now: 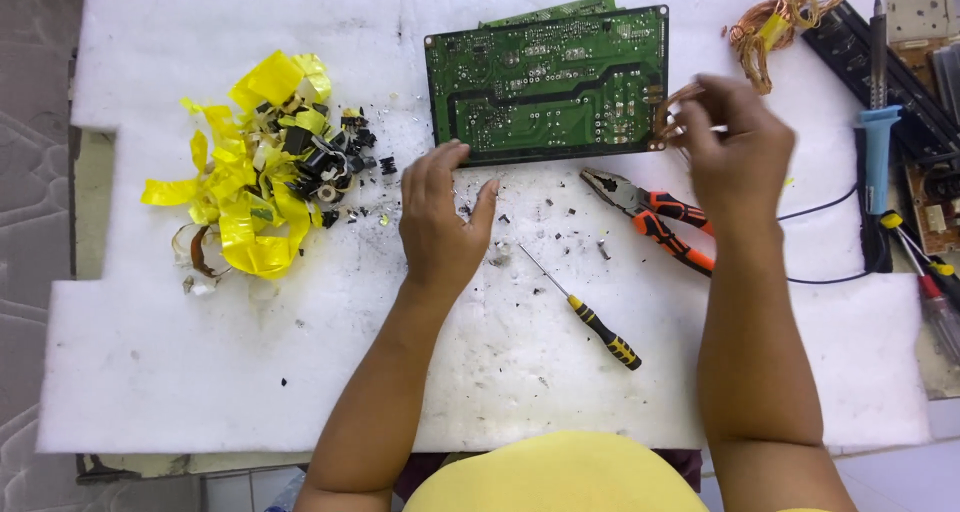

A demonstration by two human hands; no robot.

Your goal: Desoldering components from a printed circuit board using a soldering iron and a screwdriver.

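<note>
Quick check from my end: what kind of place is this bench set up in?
Likely a small electronics repair or salvage bench. A green circuit board lies on a white foam sheet, with pliers, a screwdriver and a blue soldering iron close by, plus a pile of yellow tape and stripped parts.

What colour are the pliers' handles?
Orange and black pliers handles, lying on the white foam mat; head view.

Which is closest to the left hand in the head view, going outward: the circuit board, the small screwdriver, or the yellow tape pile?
From the left hand:
1. Circuit board, just above, at its fingertips.
2. Small screwdriver, lower right on the foam.
3. Yellow tape pile, far left.
</note>
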